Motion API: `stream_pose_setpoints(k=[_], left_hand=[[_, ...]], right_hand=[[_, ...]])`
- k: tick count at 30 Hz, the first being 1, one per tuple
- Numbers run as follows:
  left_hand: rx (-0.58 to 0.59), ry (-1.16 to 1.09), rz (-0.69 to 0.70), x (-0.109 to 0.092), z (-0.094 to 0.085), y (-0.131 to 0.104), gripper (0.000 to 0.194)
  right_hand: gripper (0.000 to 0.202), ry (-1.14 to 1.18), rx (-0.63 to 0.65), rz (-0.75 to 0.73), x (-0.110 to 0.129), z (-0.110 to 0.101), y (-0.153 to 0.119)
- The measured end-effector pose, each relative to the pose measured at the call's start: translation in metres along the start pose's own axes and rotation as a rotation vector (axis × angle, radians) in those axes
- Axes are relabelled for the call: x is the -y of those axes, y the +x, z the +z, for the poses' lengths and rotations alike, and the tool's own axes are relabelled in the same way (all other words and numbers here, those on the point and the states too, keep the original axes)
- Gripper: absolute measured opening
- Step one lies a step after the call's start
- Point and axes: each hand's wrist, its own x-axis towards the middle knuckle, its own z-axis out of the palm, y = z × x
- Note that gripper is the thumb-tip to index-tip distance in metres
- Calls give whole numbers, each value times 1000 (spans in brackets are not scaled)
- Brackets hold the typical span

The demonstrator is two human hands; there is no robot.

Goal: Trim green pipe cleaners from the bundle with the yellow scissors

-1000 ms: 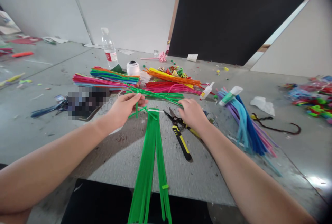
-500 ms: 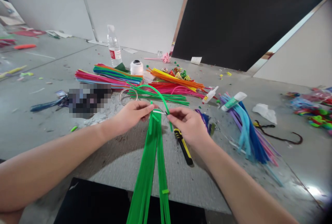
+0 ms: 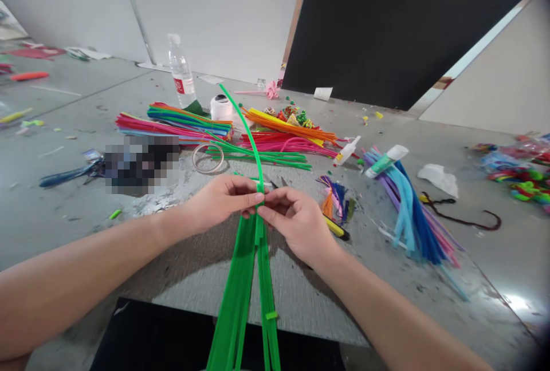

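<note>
Since half a second ago the right hand [image 3: 303, 228] is coming in to meet the left hand [image 3: 215, 205], and the green stem [image 3: 251, 137] is now rising from between them, its free end reaching higher and leaning left instead of curving low over the table [image 3: 313, 314]. Its lower end is hanging just in front of the green bundle [image 3: 239, 282], which is lying lengthwise and running past the table's near edge. What could go wrong, I judge: the tall loose end is swaying unsupported, so a twist of the fingers might be turning the stem askew; a nudge from either wrist might be dragging the bundle off the edge; and the cutters [image 3: 337, 228], lying partly under the right hand, might be catching a knuckle. The left hand is pinching the stem between thumb and curled forefinger, the other fingers folding behind. The right hand is pressing its thumb and fingertips together against the stem from the right, though how firmly I cannot be telling
</note>
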Motion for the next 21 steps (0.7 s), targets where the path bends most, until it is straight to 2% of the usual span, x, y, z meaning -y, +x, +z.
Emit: stream_pose_setpoints(k=[6, 12, 21], left_hand=[[-41, -12, -10, -4, 1, 0, 26], [-55, -72, -20, -1, 2, 1, 26], [-86, -144, -7, 2, 5, 1, 29]], right_hand=[[29, -26, 10, 50, 0, 1, -2], [29, -28, 17, 60, -3, 0, 0], [25, -40, 19, 2, -7, 1, 0]])
